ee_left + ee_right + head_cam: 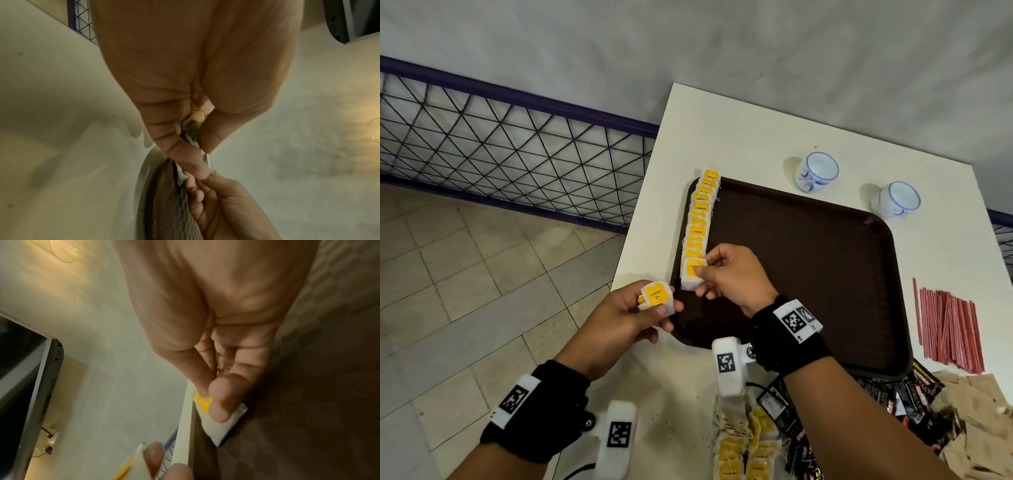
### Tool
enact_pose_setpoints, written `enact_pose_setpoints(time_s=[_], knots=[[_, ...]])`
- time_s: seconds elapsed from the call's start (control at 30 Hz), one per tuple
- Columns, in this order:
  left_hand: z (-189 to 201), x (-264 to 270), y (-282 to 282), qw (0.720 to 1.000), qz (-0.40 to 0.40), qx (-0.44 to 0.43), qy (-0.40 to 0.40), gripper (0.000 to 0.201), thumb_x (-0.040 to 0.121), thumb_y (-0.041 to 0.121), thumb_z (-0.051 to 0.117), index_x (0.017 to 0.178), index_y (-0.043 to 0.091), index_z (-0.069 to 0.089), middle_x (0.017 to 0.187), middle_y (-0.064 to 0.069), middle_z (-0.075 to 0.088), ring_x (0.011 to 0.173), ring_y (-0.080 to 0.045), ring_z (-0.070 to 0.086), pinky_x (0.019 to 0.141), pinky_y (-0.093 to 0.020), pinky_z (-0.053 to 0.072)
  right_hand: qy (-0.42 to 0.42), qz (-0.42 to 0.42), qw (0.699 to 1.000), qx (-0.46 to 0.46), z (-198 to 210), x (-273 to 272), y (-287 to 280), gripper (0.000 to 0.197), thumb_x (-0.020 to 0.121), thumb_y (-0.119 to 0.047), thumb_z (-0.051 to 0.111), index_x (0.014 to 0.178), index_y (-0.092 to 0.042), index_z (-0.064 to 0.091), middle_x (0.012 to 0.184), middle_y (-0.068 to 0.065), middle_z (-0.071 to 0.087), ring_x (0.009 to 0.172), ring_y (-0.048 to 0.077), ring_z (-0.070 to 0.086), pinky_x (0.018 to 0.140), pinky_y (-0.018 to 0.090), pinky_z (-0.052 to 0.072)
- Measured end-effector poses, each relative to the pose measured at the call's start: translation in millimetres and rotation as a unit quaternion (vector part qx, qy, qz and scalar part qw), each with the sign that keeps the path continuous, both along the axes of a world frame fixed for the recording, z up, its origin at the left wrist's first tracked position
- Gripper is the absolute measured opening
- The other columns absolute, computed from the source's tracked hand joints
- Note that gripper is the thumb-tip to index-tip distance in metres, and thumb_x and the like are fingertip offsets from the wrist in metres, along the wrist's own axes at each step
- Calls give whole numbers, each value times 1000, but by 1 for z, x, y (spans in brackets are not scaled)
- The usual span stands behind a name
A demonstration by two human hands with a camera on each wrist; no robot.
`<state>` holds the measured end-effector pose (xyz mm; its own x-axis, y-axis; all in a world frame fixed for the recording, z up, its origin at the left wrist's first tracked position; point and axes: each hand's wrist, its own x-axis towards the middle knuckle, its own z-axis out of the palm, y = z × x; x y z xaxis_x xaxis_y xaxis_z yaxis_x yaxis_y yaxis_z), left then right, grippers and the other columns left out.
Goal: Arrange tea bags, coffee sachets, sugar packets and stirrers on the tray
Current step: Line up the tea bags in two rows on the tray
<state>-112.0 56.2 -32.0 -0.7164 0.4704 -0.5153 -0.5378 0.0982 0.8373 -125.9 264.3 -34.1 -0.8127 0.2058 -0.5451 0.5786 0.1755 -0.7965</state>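
A dark brown tray [808, 267] lies on the white table. A row of several yellow-tagged tea bags [700, 216] runs along its left rim. My right hand [709, 274] pinches one tea bag [690, 277] at the near end of that row, seen too as a tea bag [216, 423] in the right wrist view. My left hand [654, 308] holds a small stack of tea bags [657, 298] just left of the tray's near-left corner. The left wrist view shows the left hand's fingers [180, 151] pinching the tea bags [193, 129].
Two white-and-blue cups [816, 171] [897, 200] stand beyond the tray. Red-striped stirrers [945, 329] lie to its right. Black coffee sachets [914, 394], brown sugar packets [976, 411] and more tea bags [743, 445] are piled at the table's near edge. A wire fence [500, 147] stands to the left.
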Motion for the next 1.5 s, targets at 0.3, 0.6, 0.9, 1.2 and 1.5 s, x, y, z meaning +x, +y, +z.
enact_pose_setpoints(time_s=[0.3, 0.6, 0.9, 1.2, 1.5], knots=[[0, 0, 3, 1000, -11, 12, -2, 22, 99, 9, 58, 120, 10, 63, 107, -11, 77, 77, -21, 71, 62, -26, 55, -19, -9, 999, 29, -11, -6, -4, 15, 88, 0, 66, 90, -8, 54, 73, 25, 70, 63, 35, 73, 65, 44, 59], [0, -2, 6, 1000, -22, 12, -5, 21, 99, 10, 59, 119, 11, 62, 107, -10, 77, 80, -23, 73, 65, -27, 57, 20, -23, 998, 59, 4, 1, -3, 21, 86, -13, 74, 98, -6, 58, 80, 14, 72, 59, 27, 70, 49, 29, 52], [1, -8, 15, 998, -53, 18, 2, 18, 96, 7, 62, 113, 7, 69, 101, -11, 77, 80, -24, 73, 63, -28, 55, 83, 154, 984, -43, 32, 25, -3, 16, 85, 0, 75, 99, 2, 68, 80, 10, 68, 65, 18, 64, 60, 19, 50], [4, -7, 18, 997, -76, 19, 12, 15, 94, 6, 66, 107, 10, 71, 99, -10, 77, 81, -24, 73, 63, -27, 55, 87, 144, 985, -46, 29, 28, -2, 15, 84, 0, 75, 97, -1, 68, 89, 19, 70, 68, 22, 66, 69, 33, 56], [1, -11, 4, 999, 1, 10, -34, 20, 99, 12, 58, 114, 11, 70, 111, -10, 76, 88, -26, 74, 66, -27, 56, 113, 45, 992, -44, 34, 30, 14, 11, 87, 1, 71, 90, 1, 61, 80, 22, 70, 63, 20, 66, 47, 26, 42]])
